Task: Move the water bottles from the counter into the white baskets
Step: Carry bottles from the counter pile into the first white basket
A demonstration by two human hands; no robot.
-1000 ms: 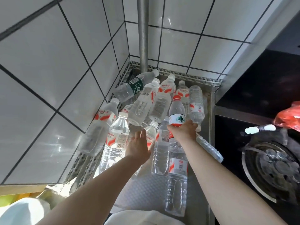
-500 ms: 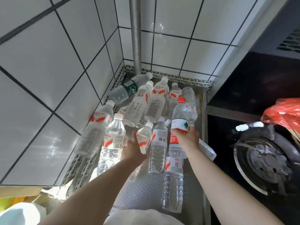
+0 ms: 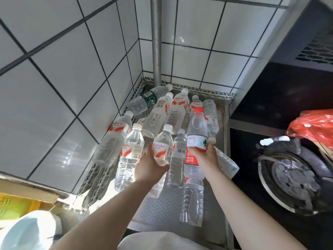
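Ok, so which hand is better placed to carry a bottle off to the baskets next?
Right. The right hand already has a full grip on the red-capped bottle, lifted upright above the pile. The left hand is only closing round the Wahaha bottle, which lies among the others.

"Wahaha" reads in red letters on the label of the white-capped bottle that the left hand grips. The same word shows, partly cut off, on the label of the bottle beside it, which also bears a barcode. Another barcode stands on the label of the next bottle. Other labels carry print too small to read.
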